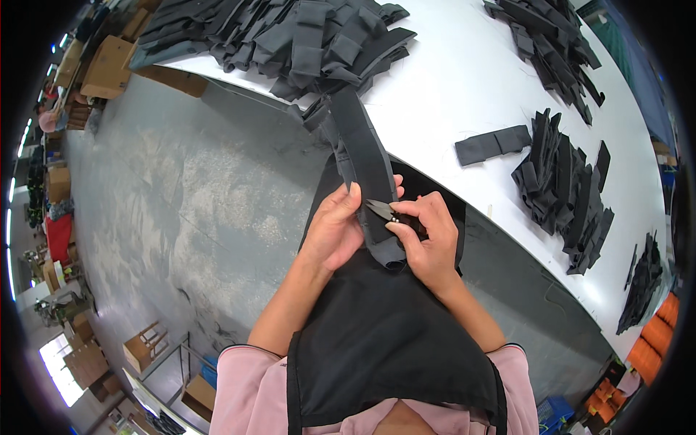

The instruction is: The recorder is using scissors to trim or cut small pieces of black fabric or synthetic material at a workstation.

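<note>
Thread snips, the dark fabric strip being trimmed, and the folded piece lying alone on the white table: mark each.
Thread snips (382, 210), head view, on the blades.
Dark fabric strip (365, 148), head view, mid-length above the hands.
Folded piece (493, 144), head view, its centre.

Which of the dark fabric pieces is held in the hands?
The long dark strip hanging from the table edge; the left hand grips it while the right hand holds small snips. The others lie in piles.

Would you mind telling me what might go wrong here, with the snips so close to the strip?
1. The small snips in the right hand point toward the left hand, whose fingers grip the dark fabric strip right beside the blades; a slip might nick them.
2. The strip runs up to the pile of dark pieces at the white table edge; tugging may drag some off.
</note>
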Action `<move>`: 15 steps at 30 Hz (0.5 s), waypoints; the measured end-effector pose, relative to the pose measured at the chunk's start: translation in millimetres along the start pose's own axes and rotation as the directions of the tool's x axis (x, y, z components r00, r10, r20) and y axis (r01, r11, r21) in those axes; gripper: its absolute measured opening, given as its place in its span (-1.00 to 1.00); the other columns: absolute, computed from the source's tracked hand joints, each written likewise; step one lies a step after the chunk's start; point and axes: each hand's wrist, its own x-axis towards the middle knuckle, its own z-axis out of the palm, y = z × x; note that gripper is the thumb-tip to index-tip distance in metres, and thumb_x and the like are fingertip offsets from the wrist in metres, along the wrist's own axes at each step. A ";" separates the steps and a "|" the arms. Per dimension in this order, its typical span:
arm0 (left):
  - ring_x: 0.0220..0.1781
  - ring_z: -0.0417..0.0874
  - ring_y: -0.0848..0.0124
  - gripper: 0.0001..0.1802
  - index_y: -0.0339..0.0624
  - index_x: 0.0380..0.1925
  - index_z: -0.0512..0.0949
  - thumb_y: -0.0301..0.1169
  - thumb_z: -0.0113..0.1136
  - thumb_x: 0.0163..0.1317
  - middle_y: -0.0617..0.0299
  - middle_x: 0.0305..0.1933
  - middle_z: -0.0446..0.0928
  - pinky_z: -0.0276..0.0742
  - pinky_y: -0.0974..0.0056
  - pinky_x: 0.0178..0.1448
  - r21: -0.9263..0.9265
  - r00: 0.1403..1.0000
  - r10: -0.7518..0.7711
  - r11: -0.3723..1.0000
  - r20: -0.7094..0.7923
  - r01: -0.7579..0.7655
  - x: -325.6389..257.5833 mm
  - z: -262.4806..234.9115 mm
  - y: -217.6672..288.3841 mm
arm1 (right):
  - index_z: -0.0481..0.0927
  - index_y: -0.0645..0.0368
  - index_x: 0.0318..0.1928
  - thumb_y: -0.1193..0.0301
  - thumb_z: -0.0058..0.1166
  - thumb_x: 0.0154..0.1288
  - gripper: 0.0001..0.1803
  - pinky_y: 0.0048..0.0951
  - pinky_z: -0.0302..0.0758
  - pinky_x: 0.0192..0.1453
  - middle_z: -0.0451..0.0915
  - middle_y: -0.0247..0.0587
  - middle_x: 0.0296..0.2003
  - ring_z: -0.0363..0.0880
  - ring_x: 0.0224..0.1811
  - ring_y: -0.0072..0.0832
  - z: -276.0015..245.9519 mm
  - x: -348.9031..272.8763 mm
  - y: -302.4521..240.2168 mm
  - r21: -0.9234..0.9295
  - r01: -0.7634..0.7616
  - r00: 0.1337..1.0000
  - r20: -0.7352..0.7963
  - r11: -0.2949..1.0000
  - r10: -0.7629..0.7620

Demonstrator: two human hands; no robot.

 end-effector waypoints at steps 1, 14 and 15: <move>0.25 0.44 0.19 -0.42 -0.35 0.19 0.31 -0.14 0.06 0.33 -0.04 0.23 0.39 0.37 0.11 0.32 -0.001 1.000 0.000 1.000 0.000 0.000 -0.8 -0.2 0.2 | 0.61 0.20 -0.25 0.61 0.29 -0.07 -0.72 -0.41 0.44 -0.39 0.45 -0.22 -0.44 0.48 -0.45 -0.33 -0.5 0.3 -0.9 0.028 -0.063 0.997 0.039 0.998 0.062; 0.26 0.43 0.10 -0.50 -0.32 0.18 0.31 -0.33 0.11 0.30 -0.11 0.23 0.37 0.44 0.03 0.27 0.004 0.988 -0.034 0.999 -0.148 0.035 -4.4 -2.6 4.6 | 0.62 0.14 -0.24 0.57 0.30 -0.10 -0.70 -0.39 0.43 -0.37 0.47 -0.27 -0.45 0.48 -0.48 -0.33 2.8 -0.9 3.5 -0.205 0.235 0.971 -0.004 0.950 -0.241; 0.25 0.44 0.10 -0.50 -0.32 0.18 0.31 -0.33 0.10 0.31 -0.11 0.23 0.38 0.45 0.03 0.26 0.007 0.986 -0.044 0.999 -0.159 0.045 -3.9 -2.9 4.6 | 0.62 0.14 -0.24 0.57 0.30 -0.10 -0.70 -0.39 0.43 -0.37 0.47 -0.27 -0.45 0.48 -0.48 -0.33 2.0 -2.3 3.0 -0.205 0.235 0.971 -0.003 0.950 -0.240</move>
